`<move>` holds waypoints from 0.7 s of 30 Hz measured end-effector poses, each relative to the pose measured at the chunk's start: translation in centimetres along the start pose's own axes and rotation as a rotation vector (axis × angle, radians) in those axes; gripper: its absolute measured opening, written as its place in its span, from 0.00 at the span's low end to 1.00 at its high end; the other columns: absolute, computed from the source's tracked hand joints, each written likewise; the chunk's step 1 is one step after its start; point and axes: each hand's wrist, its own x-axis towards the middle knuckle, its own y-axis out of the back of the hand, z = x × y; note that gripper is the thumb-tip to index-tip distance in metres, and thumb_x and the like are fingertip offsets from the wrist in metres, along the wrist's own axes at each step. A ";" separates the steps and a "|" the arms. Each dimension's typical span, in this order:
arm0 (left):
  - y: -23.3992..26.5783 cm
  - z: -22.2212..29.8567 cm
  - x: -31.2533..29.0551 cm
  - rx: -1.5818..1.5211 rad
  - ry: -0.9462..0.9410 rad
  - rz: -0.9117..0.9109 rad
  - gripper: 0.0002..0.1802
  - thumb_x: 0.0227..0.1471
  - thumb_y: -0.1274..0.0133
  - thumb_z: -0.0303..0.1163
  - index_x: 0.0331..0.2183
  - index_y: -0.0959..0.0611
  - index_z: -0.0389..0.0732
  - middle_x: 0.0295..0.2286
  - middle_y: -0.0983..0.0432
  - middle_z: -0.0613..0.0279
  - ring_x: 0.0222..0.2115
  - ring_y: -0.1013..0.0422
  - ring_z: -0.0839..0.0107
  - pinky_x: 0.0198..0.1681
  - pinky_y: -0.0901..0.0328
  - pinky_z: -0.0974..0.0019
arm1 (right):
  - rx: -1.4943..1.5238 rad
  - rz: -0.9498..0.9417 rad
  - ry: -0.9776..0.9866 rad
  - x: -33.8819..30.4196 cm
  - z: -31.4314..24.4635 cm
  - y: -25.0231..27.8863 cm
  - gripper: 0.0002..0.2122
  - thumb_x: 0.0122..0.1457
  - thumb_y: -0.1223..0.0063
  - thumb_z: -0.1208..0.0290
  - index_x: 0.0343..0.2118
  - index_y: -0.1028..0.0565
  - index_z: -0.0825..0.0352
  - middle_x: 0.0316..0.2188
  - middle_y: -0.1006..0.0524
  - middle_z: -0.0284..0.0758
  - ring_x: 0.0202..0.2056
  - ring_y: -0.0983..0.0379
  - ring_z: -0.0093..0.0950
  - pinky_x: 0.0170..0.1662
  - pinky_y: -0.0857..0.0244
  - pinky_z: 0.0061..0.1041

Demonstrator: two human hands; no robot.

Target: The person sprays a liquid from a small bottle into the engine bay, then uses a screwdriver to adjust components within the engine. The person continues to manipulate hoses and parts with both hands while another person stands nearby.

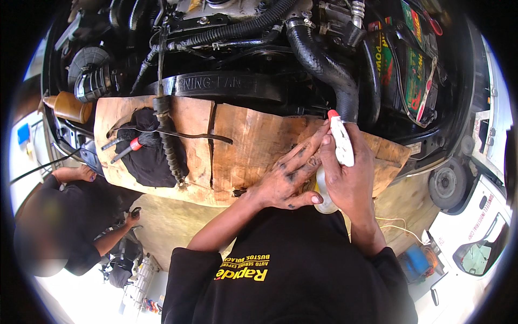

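Observation:
My right hand (353, 175) grips a spray bottle with a white trigger head (342, 143) and a red nozzle. The bottle's pale, see-through body shows below, between my hands. My left hand (288, 178), smudged with dark grease, lies beside the bottle with fingers stretched toward the nozzle; whether the fingertips touch it I cannot tell. Just beyond the nozzle, a thick black hose (326, 70) curves through the engine bay. Under and around my hands lies a brown cardboard sheet (243, 143) along the front edge of the bay.
On the cardboard's left rest a black cloth (145, 168), a red-and-black handled tool (134, 144) and a ribbed rubber piece (171, 143). An amber bottle (73, 107) lies farther left. A battery (404, 65) sits right. Another person (86, 210) works at left; a wheel (447, 184) stands right.

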 end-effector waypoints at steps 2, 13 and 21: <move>0.2 0.2 0.5 -0.020 -0.015 0.051 0.46 0.68 0.47 0.57 0.74 0.39 0.43 0.74 0.53 0.35 0.72 0.47 0.34 0.72 0.45 0.38 | 0.034 0.041 0.039 -0.3 -0.1 -0.3 0.12 0.72 0.44 0.69 0.50 0.23 0.72 0.34 0.20 0.42 0.33 0.22 0.30 0.37 0.29 0.32; 1.0 3.6 1.0 0.106 0.034 0.344 0.20 0.63 0.43 0.29 0.54 0.18 0.30 0.60 0.24 0.36 0.60 0.25 0.42 0.62 0.29 0.49 | -0.045 0.119 0.075 -2.3 -1.1 0.5 0.15 0.71 0.42 0.66 0.51 0.20 0.73 0.34 0.18 0.45 0.32 0.21 0.37 0.39 0.29 0.34; 7.8 8.1 -5.0 0.493 0.098 0.540 0.13 0.65 0.47 0.26 0.48 0.16 0.32 0.54 0.18 0.42 0.54 0.20 0.52 0.58 0.28 0.55 | 0.064 0.216 0.018 -6.4 -1.6 1.2 0.17 0.70 0.40 0.62 0.51 0.19 0.72 0.38 0.16 0.50 0.39 0.18 0.47 0.44 0.28 0.38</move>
